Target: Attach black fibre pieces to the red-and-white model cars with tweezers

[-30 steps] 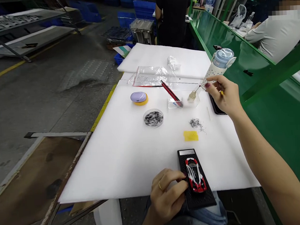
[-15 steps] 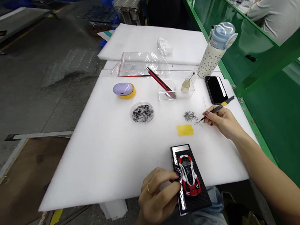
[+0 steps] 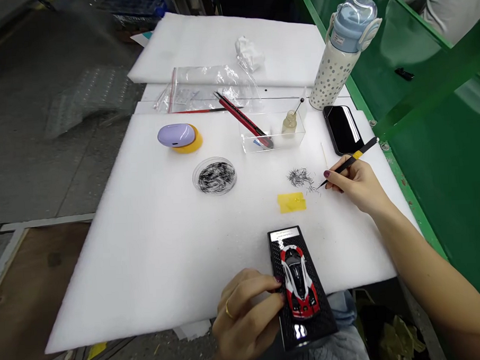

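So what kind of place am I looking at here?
Probably a factory assembly bench for model cars: a white foam mat as work surface, a green conveyor line alongside, and a dish of tiny black parts near the model car.

Both forearms are bare, with no sleeve showing up to the picture's edge. The left hand (image 3: 246, 312), near the bottom of the picture, wears a thin gold-coloured ring (image 3: 228, 309) on one of its fingers (image 3: 248, 288), and its nails carry dark, plum-red polish. The right hand (image 3: 357, 183), further off on the right, shows the same dark polish on the nails and wears no ring that can be seen.
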`<state>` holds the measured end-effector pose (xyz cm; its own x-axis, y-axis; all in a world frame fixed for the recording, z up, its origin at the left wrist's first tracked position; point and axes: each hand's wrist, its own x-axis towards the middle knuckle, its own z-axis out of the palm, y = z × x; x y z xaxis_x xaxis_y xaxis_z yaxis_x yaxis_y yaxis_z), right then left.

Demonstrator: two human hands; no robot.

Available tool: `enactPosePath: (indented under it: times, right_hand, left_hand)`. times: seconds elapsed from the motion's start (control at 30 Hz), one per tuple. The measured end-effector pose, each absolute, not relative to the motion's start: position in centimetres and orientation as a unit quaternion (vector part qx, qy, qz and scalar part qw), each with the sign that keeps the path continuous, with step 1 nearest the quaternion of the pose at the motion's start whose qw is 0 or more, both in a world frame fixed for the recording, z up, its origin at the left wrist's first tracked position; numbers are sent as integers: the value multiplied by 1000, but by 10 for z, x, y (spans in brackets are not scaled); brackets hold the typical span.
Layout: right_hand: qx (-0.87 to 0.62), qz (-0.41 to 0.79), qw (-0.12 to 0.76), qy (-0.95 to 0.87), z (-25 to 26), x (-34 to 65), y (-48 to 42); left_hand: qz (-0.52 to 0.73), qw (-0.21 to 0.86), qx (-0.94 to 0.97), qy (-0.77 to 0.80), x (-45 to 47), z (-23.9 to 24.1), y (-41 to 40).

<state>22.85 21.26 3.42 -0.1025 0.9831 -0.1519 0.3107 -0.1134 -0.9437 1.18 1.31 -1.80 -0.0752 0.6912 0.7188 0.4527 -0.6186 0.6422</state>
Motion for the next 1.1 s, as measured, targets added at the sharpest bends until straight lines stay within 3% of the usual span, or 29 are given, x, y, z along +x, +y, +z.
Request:
enactPosePath:
  times: [0.43,1.1]
  right_hand:
    - [-585,436,397,-556,32,230,215]
    - [-628,429,343,-552,36,229,220]
  left_hand:
    - [596,111,675,420,11,-18,12]
    - [598,108,683,405,10,-16,14]
